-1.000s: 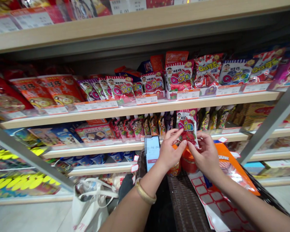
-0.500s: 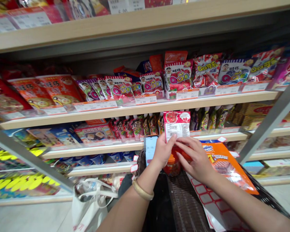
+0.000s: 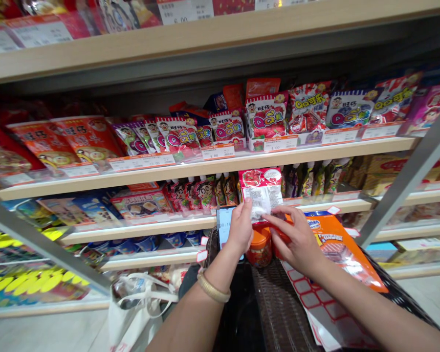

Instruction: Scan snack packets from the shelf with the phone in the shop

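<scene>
My left hand (image 3: 241,227) grips a small red-and-white gummy candy bag (image 3: 261,195) by its lower left side, thumb on the front. The bag is upright, its printed back facing me. My right hand (image 3: 297,239) is at the bag's lower right, fingers apart, with a fingertip at the bottom edge. Below the bag, an orange-lidded tub (image 3: 260,247) rests in a dark woven basket (image 3: 286,303). Just behind my left hand stands a phone (image 3: 225,220) with a lit screen. An orange snack pouch (image 3: 344,249) lies to the right of my right hand.
A shelf (image 3: 190,171) ahead carries several similar gummy bags (image 3: 267,117) behind price tags. Drink pouches (image 3: 205,190) line the shelf below. Red-outlined label sheets (image 3: 322,308) lie in the basket. A white tote bag (image 3: 132,308) is at lower left; a metal post (image 3: 403,181) slants at right.
The candy bag has shifted slightly left in view, and my left thumb is now higher along its side. My right fingers have spread at its lower edge, showing more of the bag.
</scene>
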The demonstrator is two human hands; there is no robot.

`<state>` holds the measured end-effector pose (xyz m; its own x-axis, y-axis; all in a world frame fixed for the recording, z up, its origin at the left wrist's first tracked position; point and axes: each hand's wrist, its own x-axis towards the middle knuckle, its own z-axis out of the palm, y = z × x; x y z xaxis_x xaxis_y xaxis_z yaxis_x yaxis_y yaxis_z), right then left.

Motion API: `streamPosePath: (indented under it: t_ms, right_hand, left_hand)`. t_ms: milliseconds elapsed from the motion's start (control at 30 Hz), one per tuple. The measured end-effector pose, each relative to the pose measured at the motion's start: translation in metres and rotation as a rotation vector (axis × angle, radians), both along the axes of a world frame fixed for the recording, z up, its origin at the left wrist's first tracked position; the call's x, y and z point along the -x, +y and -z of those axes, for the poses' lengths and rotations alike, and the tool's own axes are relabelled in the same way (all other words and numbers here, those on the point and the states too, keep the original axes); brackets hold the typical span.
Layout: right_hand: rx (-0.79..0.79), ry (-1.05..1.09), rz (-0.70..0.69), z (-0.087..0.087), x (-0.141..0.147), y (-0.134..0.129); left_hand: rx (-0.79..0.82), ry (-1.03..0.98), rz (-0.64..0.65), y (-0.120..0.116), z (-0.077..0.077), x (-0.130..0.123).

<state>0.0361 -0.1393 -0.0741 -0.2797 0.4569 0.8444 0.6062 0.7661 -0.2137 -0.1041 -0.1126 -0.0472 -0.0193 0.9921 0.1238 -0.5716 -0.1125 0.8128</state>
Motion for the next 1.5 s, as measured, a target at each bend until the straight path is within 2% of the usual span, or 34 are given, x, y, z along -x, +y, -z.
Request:
streamPosePath:
  t_ms: [333, 1500]
  right_hand:
    - [-0.013, -0.077, 0.040, 0.0015, 0.0007, -0.0007]
    - [0.008, -0.047, 0.000, 0.0046, -0.0005, 0.0015]
  left_hand:
    - [0.022, -0.007, -0.053, 0.0011, -0.0006, -0.0009]
    - [0.001, 0.023, -0.005, 0.0051, 0.0053, 0.0005]
